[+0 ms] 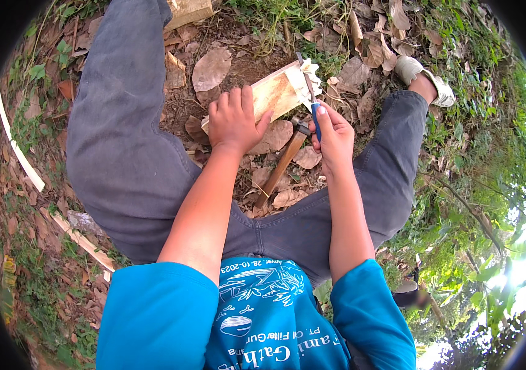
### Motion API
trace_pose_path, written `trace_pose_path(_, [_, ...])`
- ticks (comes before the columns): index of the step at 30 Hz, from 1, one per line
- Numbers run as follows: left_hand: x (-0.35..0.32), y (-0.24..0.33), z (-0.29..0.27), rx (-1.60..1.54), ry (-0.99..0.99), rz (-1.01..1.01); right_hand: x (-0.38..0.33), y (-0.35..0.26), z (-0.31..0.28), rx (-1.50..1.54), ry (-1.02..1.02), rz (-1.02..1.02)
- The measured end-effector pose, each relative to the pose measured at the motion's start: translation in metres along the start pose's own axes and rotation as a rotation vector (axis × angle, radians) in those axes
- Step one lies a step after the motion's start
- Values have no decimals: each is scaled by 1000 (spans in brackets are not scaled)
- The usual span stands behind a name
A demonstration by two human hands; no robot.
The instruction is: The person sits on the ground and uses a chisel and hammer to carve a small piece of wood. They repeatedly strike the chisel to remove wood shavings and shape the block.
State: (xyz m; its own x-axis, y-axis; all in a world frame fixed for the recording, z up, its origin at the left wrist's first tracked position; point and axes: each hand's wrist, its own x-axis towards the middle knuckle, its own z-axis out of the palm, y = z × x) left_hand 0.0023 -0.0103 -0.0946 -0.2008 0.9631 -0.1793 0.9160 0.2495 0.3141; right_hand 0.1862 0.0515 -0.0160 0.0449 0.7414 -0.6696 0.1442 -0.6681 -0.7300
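Note:
A pale wooden block [275, 94] lies aslant on the ground between my legs. My left hand [235, 121] grips its nearer left part, fingers over the wood and thumb held apart along the side. In my right hand [335, 132] is the blue handle of a chisel [310, 83], closed in the fingers. The chisel's narrow metal blade points away from me and crosses the block's right end. Curled pale shavings [313, 77] cling around that end. Just below the block rests a hammer [282, 165] with a wooden handle, its dark head close to my right hand.
My legs in grey trousers [121, 142] spread on both sides of the work. Dry leaves [211, 69] and green plants cover the ground. Another wood piece [189, 11] lies at the far edge. Long pale strips [19, 145] lie at the left.

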Motion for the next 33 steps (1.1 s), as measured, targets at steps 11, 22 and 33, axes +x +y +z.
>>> trace_pose_path(11, [-3, 0, 0, 3, 16, 12, 8, -28, -5, 82, -173, 131])
trace_pose_path(22, [-1, 1, 0, 9, -12, 5, 93, -164, -32, -1000, -572, -4])
trace_pose_path(33, [-2, 1, 3, 53, 30, 12, 112, -230, 53, -1494, -741, -179])
